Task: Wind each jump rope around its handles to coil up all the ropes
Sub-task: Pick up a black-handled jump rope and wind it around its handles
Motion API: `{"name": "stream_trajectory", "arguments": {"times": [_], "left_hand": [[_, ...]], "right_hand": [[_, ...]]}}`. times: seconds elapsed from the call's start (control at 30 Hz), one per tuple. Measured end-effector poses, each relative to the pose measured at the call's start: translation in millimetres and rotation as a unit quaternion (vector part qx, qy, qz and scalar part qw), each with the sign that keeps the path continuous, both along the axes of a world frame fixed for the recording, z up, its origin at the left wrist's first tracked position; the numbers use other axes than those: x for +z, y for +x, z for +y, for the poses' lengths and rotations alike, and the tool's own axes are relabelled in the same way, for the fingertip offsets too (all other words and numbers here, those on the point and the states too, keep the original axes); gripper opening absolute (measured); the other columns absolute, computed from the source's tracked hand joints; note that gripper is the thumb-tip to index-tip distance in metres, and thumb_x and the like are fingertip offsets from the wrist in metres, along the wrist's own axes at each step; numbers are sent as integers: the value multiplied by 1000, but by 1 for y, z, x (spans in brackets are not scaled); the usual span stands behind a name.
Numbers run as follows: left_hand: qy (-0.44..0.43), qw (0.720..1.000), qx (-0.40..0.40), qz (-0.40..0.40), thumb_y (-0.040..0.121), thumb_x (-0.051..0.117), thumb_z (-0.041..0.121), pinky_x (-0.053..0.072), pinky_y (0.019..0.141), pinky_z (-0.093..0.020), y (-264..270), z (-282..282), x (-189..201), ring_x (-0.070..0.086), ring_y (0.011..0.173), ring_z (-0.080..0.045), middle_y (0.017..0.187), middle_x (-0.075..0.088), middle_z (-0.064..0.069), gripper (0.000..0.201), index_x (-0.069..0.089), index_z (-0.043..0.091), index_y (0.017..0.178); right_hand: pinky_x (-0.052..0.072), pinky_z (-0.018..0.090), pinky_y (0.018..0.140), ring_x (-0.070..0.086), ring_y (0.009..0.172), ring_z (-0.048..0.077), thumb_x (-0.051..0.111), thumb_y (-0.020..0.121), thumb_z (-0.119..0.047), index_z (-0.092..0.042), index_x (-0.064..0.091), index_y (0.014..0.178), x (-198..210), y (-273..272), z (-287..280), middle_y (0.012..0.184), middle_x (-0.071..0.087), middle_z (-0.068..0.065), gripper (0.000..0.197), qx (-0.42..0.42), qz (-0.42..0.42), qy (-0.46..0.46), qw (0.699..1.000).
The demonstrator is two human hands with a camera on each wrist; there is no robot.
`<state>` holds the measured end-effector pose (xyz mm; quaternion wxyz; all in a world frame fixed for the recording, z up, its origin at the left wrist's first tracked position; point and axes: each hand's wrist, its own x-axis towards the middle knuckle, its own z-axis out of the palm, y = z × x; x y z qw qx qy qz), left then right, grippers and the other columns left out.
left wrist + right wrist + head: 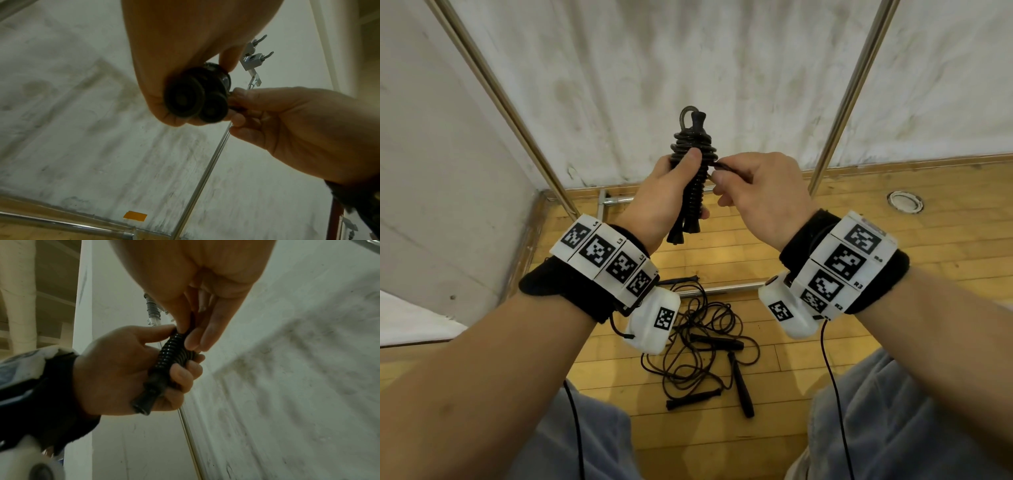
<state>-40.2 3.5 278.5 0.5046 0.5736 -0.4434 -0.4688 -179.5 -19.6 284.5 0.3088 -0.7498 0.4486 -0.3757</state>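
Observation:
My left hand (pixel 671 192) grips a black jump rope bundle (pixel 690 171), its two handles side by side and upright with rope wound tightly around them. Its thumb presses the coils near the top. My right hand (pixel 750 185) pinches the loose end of the rope (pixel 726 167) right beside the coils. In the left wrist view the two handle butts (pixel 195 99) show end-on under my left palm. The right wrist view shows the wound coils (pixel 174 352) with my right fingertips (pixel 193 340) on them. More black jump ropes (pixel 709 346) lie tangled on the wooden floor below.
A white cloth backdrop (pixel 722 68) hangs ahead on slanting metal poles (pixel 842 109). A metal bar (pixel 722 289) lies across the floor by the tangle. A round floor fitting (pixel 904 202) sits at the right. My grey trouser legs (pixel 887 421) frame the floor below.

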Motion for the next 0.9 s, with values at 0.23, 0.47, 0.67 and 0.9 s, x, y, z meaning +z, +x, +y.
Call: {"name": "stream_trajectory", "arguments": {"times": [0.23,0.47,0.67,0.9], "left_hand": [[-35,998,61,-9,99,49,30,51,72,-41,5,-2,0,63,79,-23,92,66,-10,26,55,11,115],[-3,997,68,25,100,44,28,46,69,-35,-1,-1,-1,56,81,-21,93,58,-8,24,53,9,112],[-29,996,60,59,91,63,24,56,79,-44,4,2,0,68,84,-28,107,61,-16,37,42,7,116],[-104,983,140,-55,85,71,24,54,86,-35,-7,5,-5,63,96,-10,106,60,3,38,48,14,113]], "right_hand": [[43,5,63,62,73,-1,41,97,-13,-13,64,100,-2,4,5,85,65,-3,23,49,46,8,998],[50,27,70,66,71,17,46,94,-12,-7,70,96,-2,6,7,81,70,8,24,28,50,-31,998],[56,22,68,68,68,7,52,91,-10,-10,74,92,-1,3,2,84,72,5,22,13,-17,31,999],[57,38,72,68,68,6,54,90,-13,-3,72,86,-2,5,5,74,71,6,21,5,-2,15,1000]]}}
